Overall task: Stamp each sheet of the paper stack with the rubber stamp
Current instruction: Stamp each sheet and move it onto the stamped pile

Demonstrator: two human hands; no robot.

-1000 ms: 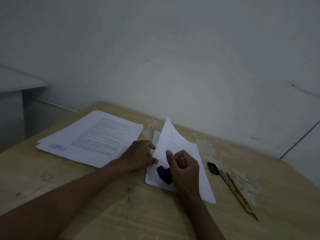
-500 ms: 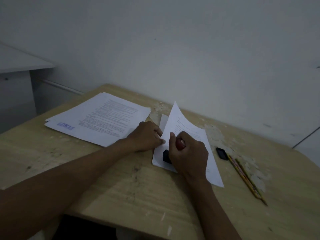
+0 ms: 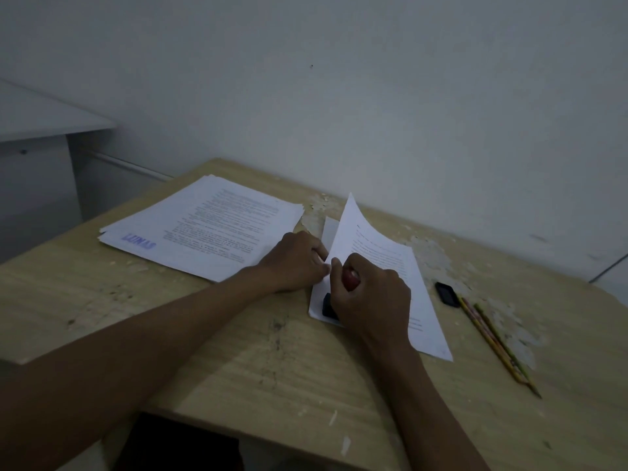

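A stack of printed sheets (image 3: pixel 217 232) lies at the back left of the wooden table (image 3: pixel 238 351); its top sheet bears a blue stamp mark (image 3: pixel 138 242). To its right lies a smaller pile of sheets (image 3: pixel 418 300). The top sheet (image 3: pixel 353 229) of that pile is curled upward at its left edge. My left hand (image 3: pixel 294 261) pinches that edge near the lower corner. My right hand (image 3: pixel 372 297) grips the rubber stamp (image 3: pixel 331 305), red handle in the fist, black base pressed on the sheet below.
A small black object (image 3: pixel 447 294) lies right of the pile. Two pencils (image 3: pixel 494 341) lie beyond it, pointing toward the table's front right. A white wall stands close behind the table. A grey surface (image 3: pixel 44 117) is at the far left.
The camera view has shifted, showing more of the table's front edge. My right hand has brought the stamp down onto the sheet. My left hand keeps holding the lifted sheet.
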